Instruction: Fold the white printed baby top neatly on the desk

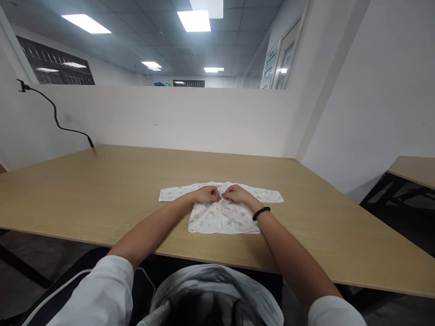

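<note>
A small white baby shirt (207,220) with a pale green and pink print lies on the table, its sleeves spread to both sides and its front opening facing up. My left hand (208,194) pinches the fabric at the upper front, just left of the opening. Close beside it, my right hand (235,194) pinches the right edge of the same opening. The cloth gathers into small folds between my fingertips. Whether a fastener sits under the fingers is too small to tell. A black beaded bracelet (261,213) circles my right wrist.
The wooden table (118,190) stretches wide around the shirt, its front edge near my body. A white partition (190,120) stands along the back. A black flexible phone holder (56,115) rises at the back left. Another table (413,170) stands at the right.
</note>
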A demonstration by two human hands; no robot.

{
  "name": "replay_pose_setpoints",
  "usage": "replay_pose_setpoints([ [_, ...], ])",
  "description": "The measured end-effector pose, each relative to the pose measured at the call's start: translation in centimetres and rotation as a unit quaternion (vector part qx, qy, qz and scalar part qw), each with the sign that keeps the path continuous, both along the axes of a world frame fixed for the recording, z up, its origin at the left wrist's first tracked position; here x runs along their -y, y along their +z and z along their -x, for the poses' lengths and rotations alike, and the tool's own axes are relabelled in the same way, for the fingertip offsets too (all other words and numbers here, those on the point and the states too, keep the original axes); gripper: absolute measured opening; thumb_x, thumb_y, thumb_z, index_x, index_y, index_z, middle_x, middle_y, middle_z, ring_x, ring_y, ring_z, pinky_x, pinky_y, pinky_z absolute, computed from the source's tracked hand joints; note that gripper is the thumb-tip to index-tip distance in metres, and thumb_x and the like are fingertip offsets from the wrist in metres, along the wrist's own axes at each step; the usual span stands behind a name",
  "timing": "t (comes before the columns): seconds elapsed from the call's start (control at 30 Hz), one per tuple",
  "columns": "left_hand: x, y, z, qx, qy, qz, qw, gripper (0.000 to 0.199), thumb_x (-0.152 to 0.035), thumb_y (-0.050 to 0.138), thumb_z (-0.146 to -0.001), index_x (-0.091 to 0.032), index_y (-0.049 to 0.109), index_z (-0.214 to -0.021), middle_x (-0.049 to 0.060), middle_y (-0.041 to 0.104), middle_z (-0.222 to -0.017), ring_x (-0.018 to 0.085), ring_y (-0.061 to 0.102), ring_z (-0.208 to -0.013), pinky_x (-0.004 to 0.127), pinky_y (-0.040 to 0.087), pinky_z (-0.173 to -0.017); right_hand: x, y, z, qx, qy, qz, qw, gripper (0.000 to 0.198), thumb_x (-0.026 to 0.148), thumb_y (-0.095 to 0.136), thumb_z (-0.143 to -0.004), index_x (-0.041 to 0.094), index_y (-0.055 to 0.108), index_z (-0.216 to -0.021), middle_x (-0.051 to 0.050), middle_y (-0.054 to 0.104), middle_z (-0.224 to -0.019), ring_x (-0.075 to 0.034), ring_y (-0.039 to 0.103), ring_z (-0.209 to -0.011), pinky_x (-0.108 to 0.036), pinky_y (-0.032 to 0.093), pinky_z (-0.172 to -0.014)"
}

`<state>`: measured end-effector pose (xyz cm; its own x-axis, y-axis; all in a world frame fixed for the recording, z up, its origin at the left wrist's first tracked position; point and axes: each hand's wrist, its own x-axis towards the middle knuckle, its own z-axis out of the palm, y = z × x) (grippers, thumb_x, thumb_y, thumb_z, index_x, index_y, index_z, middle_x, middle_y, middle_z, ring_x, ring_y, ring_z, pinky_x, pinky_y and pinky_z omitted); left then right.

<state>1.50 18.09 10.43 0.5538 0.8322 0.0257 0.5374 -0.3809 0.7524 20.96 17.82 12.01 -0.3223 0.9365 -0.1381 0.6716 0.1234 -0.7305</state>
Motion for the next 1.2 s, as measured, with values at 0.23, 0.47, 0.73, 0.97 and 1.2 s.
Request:
replay_pose_setpoints([
  [0.23,0.4,1.6,0.2,-0.018,-0.02,-0.016,1.0,0.018,-0.031,0.053,-0.067,-0.016,0.058,-0.058,-0.002,0.047,-0.056,0.012,0.041,-0.056,0.023,0.03,-0.05,2.0,1.3,0.8,0.084,0.127,0.07,0.986,0.035,0.047,0.069,-0.072,0.015,0.06,-0.059,-0.002,0.059,-0.057,-0.009,0.044,-0.046,-0.023,0.031,-0.044],
  [0.47,0.9,1.8,0.0,-0.075,-0.059,0.023,0.995,0.018,-0.031,0.06,-0.063,-0.017,0.057,-0.053,-0.004,0.042,-0.049,0.01,0.036,-0.051,0.023,0.028,-0.049,3.0,1.7,1.7,0.148,0.122,0.073,0.979,0.021,0.027,0.067,-0.069,0.015,0.059,-0.054,-0.001,0.057,-0.052,-0.011,0.046,-0.045,-0.024,0.031,-0.045],
  [0.73,1.9,2.4,-0.6,-0.094,-0.089,0.048,0.99,0.027,-0.042,0.075,-0.058,-0.016,0.069,-0.064,-0.002,0.058,-0.058,0.011,0.047,-0.057,0.022,0.033,-0.054,3.0,2.6,0.5,0.1,0.105,0.13,0.981,0.007,0.02,0.068,-0.064,0.014,0.064,-0.063,-0.001,0.059,-0.055,-0.01,0.049,-0.048,-0.021,0.033,-0.045],
  [0.97,2.1,2.2,-1.0,-0.09,-0.077,0.057,0.991,0.021,-0.034,0.075,-0.057,-0.016,0.073,-0.069,0.0,0.065,-0.064,0.014,0.054,-0.063,0.022,0.036,-0.057,2.8,2.5,0.3,0.093,0.124,0.151,0.976,0.008,0.02,0.066,-0.066,0.013,0.064,-0.062,-0.003,0.062,-0.059,-0.009,0.049,-0.048,-0.02,0.035,-0.044],
  [1.2,2.6,2.4,-1.6,-0.099,-0.053,0.058,0.992,0.019,-0.035,0.074,-0.059,-0.016,0.071,-0.064,-0.002,0.061,-0.059,0.013,0.051,-0.06,0.022,0.036,-0.056,2.6,2.5,0.0,0.084,0.114,0.168,0.976,0.011,0.023,0.069,-0.065,0.013,0.066,-0.063,-0.006,0.068,-0.07,-0.009,0.053,-0.052,-0.017,0.038,-0.044],
])
